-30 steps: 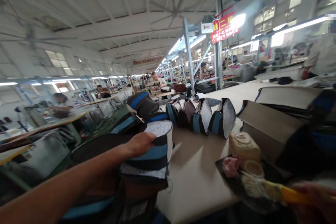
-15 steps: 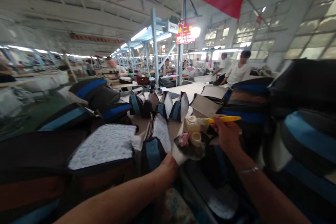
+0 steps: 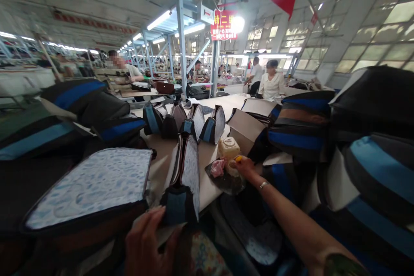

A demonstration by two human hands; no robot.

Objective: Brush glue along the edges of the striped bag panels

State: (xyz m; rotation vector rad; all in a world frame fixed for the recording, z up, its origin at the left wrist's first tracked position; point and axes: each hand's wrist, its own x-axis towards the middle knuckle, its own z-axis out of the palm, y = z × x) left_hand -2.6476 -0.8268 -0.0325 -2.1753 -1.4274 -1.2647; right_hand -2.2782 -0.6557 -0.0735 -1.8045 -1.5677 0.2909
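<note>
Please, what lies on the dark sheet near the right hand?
On the dark sheet are a crumpled pink piece and a pale cup. The right hand, holding a yellow handle, partly covers the cup; its inside is hidden.

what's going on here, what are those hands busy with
The person's right hand grips a yellow-handled brush over the small pot, beside a crumpled pink cloth; the bristles can't be made out. The left hand is at the near end of an upright blue-striped bag piece; contact is unclear. More striped pieces stand farther back on the table.
</note>
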